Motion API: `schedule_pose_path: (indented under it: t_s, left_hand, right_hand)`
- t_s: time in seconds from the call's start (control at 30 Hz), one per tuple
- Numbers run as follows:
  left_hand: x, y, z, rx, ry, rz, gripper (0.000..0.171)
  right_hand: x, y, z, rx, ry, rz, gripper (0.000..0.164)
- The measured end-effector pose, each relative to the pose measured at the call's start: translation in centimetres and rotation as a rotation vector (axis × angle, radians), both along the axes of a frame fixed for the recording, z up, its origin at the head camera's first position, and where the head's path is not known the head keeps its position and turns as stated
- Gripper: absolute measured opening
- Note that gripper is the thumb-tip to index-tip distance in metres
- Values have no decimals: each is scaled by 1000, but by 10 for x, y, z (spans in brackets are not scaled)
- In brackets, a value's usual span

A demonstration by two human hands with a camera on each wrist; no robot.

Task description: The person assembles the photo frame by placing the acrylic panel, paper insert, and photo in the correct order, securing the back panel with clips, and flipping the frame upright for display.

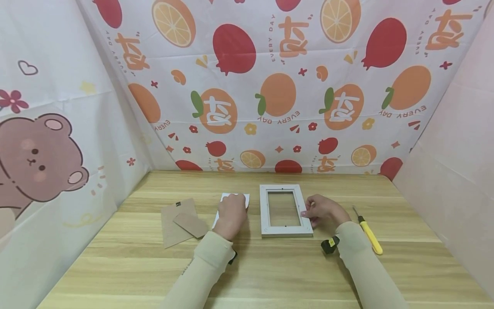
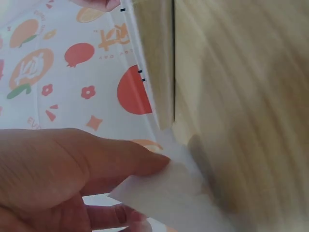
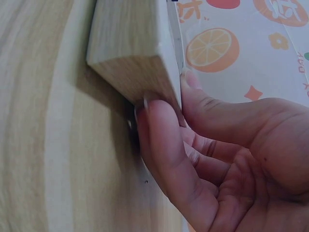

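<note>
A white picture frame (image 1: 264, 212) with pale wooden sides lies on the table, small black tabs around its inner opening. My right hand (image 1: 322, 209) holds its right side, thumb on the top face; in the right wrist view a fingertip (image 3: 161, 121) presses the wooden side (image 3: 130, 72). Left of the frame, my left hand (image 1: 233, 214) pinches a white sheet (image 2: 159, 198) that looks like paper. In the left wrist view the thumb lies on top of the sheet, near a lifted corner. Much of the sheet is hidden under the hand in the head view.
A brown backing board (image 1: 173, 229) with a folded-out flap (image 1: 191, 225) lies at the left of the wooden table (image 1: 270, 274). Right of my right forearm is a screwdriver (image 1: 369, 235) with a yellow handle. Fruit-printed cloth (image 1: 247, 86) hangs behind the table.
</note>
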State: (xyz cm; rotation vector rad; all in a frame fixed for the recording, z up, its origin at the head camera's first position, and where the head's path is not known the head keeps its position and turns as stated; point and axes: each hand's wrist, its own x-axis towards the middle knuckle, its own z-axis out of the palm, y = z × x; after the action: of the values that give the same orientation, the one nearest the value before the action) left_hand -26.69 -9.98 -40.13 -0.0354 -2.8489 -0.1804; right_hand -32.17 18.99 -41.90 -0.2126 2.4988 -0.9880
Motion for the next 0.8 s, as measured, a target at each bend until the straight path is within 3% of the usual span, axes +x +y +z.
schedule_pose_path:
  t_s: [0.23,0.8]
  left_hand:
    - [6,2,14,-20,-31,10,10]
    - [28,11,47,121,16,-93,11]
  right_hand:
    - [-1,1,-2,6,4,-1,20]
    - [0,1,0,-1,1,-2,20]
